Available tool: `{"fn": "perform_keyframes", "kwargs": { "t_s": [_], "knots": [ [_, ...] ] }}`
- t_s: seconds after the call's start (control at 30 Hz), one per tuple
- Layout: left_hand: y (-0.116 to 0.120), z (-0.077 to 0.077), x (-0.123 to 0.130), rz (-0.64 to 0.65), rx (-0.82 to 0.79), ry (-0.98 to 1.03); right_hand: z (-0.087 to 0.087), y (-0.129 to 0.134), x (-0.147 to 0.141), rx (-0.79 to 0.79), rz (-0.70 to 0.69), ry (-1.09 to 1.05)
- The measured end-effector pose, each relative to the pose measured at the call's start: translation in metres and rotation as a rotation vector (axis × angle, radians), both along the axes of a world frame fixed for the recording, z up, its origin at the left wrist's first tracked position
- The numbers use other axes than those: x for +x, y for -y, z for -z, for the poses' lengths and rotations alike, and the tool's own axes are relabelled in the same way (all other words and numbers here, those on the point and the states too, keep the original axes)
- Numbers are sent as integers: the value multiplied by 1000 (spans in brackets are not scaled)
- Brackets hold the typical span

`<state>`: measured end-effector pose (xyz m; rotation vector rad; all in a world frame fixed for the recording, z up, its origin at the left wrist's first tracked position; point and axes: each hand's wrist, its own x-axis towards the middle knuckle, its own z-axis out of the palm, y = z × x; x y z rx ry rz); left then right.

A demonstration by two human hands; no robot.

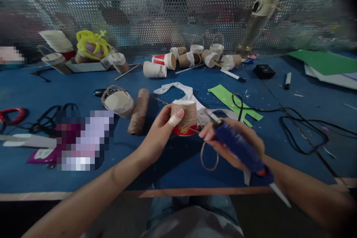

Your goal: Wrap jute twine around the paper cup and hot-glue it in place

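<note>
1. Clamping the twine-wrapped cup (pixel 187 116) in the left hand (pixel 159 128), inward from the middle of the front edge of the desk (pixel 178 171); hiding far fingertips.
2. Curling the right hand (pixel 254 136) around a blurred glue gun (pixel 237 144); cannot tell about any pinch on the twine (pixel 205 166).
3. Losing the black cord (pixel 275 110) out of frame, toward the desk's right edge.

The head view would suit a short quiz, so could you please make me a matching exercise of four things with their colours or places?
Things:
1. Paper cup
2. Glue gun
3. Twine roll
4. Bottle

Descriptions:
A. Brown, lying beside a small basket with a handle
B. At the back, in front of the perforated panel
C. Red at the base, held in the left hand
D. Blue, in the right hand

Pairs: 1-C, 2-D, 3-A, 4-B
</note>
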<state>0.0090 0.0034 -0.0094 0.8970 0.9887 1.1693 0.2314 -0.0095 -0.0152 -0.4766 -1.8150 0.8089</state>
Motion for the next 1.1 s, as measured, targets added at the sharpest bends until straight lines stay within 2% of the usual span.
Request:
{"fn": "perform_keyframes", "kwargs": {
  "t_s": [0.07,0.13,0.17,0.3,0.47,0.57,0.67,0.8,0.9,1.1],
  "knots": [
    [-2,0,-3,-13,22,39,2,-1,6,-153,93,-88],
    [-3,-1,-6,-32,36,83,5,-4,12,-314,183,-89],
    [-3,-1,-8,-41,39,102,5,-6,16,-312,215,-121],
    [-4,-3,-10,-107,-4,159,2,-11,24,-427,212,-134],
    [-4,-14,-11,-197,-66,230,-12,-10,17,-549,199,41],
    [-2,-21,-12,-147,-81,312,-12,-12,12,-644,203,79],
    [1,-24,-14,-43,-71,378,-3,-15,10,-807,164,54],
    [3,-24,-15,159,-70,453,5,-17,9,-949,91,-22],
    [3,-22,-16,278,-37,483,3,-18,9,-988,32,-49],
    [6,-20,-14,245,-7,415,-6,-19,13,-1009,-4,-176]
  ]
}}
